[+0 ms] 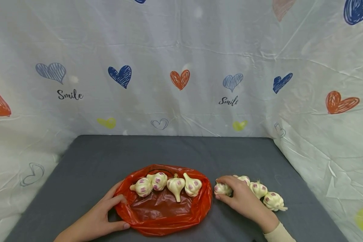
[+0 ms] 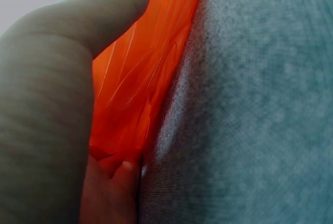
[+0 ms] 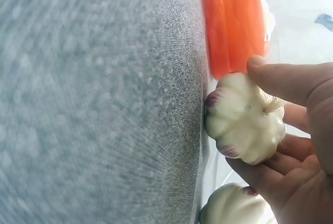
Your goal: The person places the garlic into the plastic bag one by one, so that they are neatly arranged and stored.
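A red plastic bag [image 1: 163, 228], its rim spread wide, lies on the table with several white, purple-marked garlic bulbs [image 1: 176, 186] inside along its far side. My left hand [image 1: 98, 215] holds the bag's left side, thumb at the near edge and fingers at the rim. Just right of the bag, my right hand [image 1: 245, 200] grips one garlic bulb [image 3: 244, 120] between thumb and fingers. In the right wrist view this bulb is close to the table surface, beside the bag's orange-looking wall [image 3: 234, 26]. The right palm is partly hidden behind its own fingers in the head view.
Three more garlic bulbs [image 1: 273, 201] lie in a slanting row beyond and right of my right hand. A dark grey cloth [image 1: 133, 151] covers the table. Behind and at both sides hangs a white curtain [image 1: 151, 101] printed with hearts.
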`<state>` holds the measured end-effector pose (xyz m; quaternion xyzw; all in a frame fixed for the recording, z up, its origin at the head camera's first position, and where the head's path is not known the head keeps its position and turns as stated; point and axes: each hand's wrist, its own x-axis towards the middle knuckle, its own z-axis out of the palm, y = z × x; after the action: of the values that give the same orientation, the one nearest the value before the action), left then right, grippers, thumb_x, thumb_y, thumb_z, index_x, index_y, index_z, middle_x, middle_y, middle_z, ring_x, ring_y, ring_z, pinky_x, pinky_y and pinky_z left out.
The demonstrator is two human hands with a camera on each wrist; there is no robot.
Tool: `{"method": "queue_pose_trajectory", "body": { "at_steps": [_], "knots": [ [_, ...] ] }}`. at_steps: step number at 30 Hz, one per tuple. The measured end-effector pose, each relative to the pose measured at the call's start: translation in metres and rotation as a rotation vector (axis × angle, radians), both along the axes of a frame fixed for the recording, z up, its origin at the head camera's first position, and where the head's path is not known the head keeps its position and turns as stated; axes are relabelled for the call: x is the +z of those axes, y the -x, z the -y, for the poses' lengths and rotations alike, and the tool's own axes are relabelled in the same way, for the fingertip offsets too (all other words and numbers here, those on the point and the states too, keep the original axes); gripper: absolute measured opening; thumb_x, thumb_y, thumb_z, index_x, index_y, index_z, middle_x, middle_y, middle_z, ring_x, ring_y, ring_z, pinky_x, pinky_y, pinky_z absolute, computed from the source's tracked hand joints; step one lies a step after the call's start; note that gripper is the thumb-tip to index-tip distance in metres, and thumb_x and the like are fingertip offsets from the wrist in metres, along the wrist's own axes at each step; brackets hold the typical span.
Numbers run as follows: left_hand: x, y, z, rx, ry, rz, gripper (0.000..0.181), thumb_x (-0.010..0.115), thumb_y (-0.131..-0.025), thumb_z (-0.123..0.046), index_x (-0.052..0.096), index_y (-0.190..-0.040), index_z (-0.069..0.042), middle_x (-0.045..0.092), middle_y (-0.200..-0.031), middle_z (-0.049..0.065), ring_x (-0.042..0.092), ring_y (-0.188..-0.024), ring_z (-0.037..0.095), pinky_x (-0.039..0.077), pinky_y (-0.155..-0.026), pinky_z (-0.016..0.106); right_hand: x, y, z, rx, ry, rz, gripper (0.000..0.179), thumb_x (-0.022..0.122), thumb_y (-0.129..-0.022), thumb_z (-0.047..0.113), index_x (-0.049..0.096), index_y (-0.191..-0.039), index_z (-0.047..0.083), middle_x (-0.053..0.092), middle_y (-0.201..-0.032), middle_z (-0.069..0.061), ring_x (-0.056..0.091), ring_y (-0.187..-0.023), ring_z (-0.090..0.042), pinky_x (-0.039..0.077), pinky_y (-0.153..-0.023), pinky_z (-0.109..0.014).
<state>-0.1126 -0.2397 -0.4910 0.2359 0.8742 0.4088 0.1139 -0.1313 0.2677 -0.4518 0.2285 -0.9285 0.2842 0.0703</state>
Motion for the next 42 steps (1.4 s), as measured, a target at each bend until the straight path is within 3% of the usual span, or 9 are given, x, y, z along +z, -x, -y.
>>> {"method": "queue_pose_trajectory", "body": {
  "at_steps": [15,27,38,42],
  "knots": [
    [-0.0020,0.0000,0.0000,0.001,-0.023,-0.039,0.031,0.088,-0.094,-0.047,0.067,-0.115,-0.040,0.016,-0.179,0.018,0.027,-0.157,0.056,0.050,-0.109,0.042,-0.0009,0.0003,0.0009,-0.017,0.018,-0.022,0.038,0.092,-0.092,0.024,0.078,-0.125,0.012,0.076,-0.121,0.005,0.071,-0.113,-0.015,0.059,-0.097,-0.046],
    [-0.0003,-0.0019,-0.0007,0.007,-0.025,-0.033,0.034,0.088,-0.093,-0.048,0.066,-0.117,-0.041,0.017,-0.178,0.019,0.026,-0.157,0.058,0.050,-0.109,0.040,0.0012,-0.0015,0.0020,-0.078,0.014,-0.024,0.046,0.092,-0.092,0.029,0.076,-0.132,0.010,0.076,-0.127,0.002,0.072,-0.118,-0.021,0.058,-0.099,-0.050],
    [-0.0007,-0.0009,-0.0005,-0.006,-0.039,-0.002,0.032,0.088,-0.094,-0.045,0.067,-0.116,-0.038,0.016,-0.178,0.020,0.025,-0.157,0.058,0.049,-0.109,0.037,0.0031,0.0016,0.0019,-0.068,0.016,-0.003,0.047,0.089,-0.095,0.031,0.075,-0.135,0.010,0.075,-0.130,-0.001,0.073,-0.119,-0.023,0.059,-0.098,-0.050],
    [-0.0008,0.0001,-0.0005,-0.006,-0.041,-0.004,0.032,0.088,-0.094,-0.046,0.067,-0.116,-0.038,0.015,-0.179,0.019,0.024,-0.158,0.058,0.049,-0.109,0.036,0.0063,0.0030,0.0029,-0.065,0.016,-0.033,0.047,0.089,-0.095,0.029,0.074,-0.135,0.008,0.075,-0.130,-0.001,0.073,-0.119,-0.024,0.059,-0.098,-0.050]
  ]
}}
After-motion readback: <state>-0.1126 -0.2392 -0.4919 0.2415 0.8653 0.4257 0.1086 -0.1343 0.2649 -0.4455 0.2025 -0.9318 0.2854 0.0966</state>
